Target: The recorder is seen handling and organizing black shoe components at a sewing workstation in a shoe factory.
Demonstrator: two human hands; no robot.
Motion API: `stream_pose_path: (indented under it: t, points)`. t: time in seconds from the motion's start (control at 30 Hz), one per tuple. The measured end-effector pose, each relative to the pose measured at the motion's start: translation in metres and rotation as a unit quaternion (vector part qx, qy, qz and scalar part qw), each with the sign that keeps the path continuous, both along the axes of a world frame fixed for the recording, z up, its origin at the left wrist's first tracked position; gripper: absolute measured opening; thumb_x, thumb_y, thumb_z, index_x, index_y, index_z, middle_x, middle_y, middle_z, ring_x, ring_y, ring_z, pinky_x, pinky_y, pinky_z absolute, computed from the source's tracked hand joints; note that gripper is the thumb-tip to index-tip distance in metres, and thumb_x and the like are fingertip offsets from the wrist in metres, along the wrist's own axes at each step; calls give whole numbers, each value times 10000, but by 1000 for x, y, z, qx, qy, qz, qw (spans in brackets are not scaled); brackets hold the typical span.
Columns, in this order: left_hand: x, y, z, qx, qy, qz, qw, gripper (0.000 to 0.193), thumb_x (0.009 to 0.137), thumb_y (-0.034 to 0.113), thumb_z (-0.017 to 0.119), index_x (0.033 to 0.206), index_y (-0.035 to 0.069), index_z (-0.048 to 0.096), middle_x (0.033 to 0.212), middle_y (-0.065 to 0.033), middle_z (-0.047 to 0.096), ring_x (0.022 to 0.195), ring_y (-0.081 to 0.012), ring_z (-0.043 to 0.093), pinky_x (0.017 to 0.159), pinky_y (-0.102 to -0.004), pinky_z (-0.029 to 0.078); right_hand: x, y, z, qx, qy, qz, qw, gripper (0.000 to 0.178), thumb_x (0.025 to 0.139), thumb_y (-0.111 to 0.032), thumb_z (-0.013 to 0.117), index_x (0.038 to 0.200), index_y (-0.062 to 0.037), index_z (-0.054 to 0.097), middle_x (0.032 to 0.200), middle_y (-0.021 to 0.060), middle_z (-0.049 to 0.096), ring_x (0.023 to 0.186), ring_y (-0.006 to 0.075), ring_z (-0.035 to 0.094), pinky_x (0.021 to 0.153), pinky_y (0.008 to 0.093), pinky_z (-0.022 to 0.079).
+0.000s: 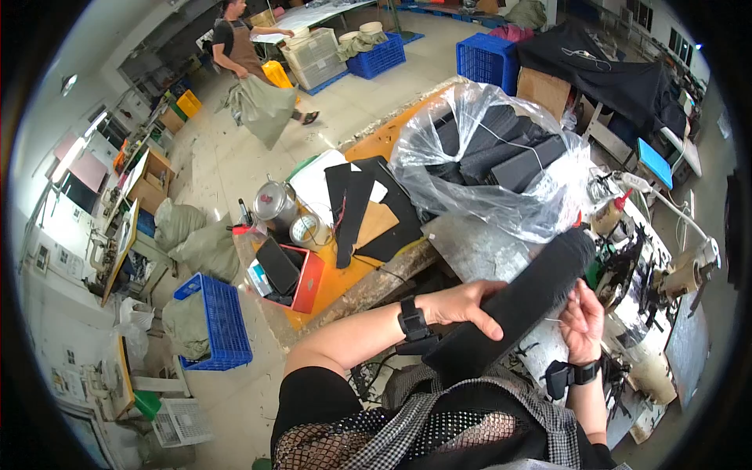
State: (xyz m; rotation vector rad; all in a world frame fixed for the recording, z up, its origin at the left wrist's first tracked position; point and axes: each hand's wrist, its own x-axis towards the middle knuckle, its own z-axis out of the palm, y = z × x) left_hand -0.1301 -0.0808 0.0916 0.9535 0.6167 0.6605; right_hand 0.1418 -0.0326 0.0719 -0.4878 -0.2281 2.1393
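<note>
The left hand (pixel 464 304) clamps the black fabric strip (pixel 517 309) at mid-length, fingers curled over its top. From there the strip's long axis runs toward two o'clock (far end near the plastic bag (pixel 489 160)). The right hand (pixel 583 321) pinches its edge at three o'clock.

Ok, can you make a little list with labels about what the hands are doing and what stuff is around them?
left hand: grips the long black fabric strip from above
right hand: pinches the strip's far side
strip: slanted across the lap, upper end near the sewing machine
behind it: clear plastic bag full of dark pieces
workbench: orange top with black cut pieces, metal pot, tape roll
floor: blue crate
far off: another person with a grey-green sack
</note>
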Motion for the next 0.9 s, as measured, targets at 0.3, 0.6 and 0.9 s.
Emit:
stream_pose_path:
  t: [0.3, 0.6, 0.9]
  points:
    - [-2, 39, -30, 251, 112, -99, 956, 996, 572, 224, 837, 1380, -35, 315, 1202, -164, 570, 1073, -208, 561, 926, -312, 433, 20, -13, 29, 90, -45, -110, 989, 410, 971, -144, 367, 1304, 89, 315, 1374, 323, 328, 314, 55, 370, 268, 169, 340]
    - [39, 75, -63, 167, 228, -106, 953, 1053, 610, 178, 845, 1396, -96, 201, 1180, -191, 576, 1056, -209, 561, 905, -298, 453, -19, -47, 48, 237, -285, 296, 880, 70, 918, 8, 456, 983, -9, 438, 1217, 273, 519, 526, 91, 545, 491, 237, 470]
    - [77, 109, -61, 5, 83, -125, 989, 961, 622, 166, 834, 1390, -36, 293, 1197, -132, 557, 1023, -164, 561, 855, -283, 481, 26, -32, -5, 282, -549, 54, 785, 87, 845, 9, 587, 928, 7, 560, 847, 26, 593, 829, 117, 580, 789, 250, 457]
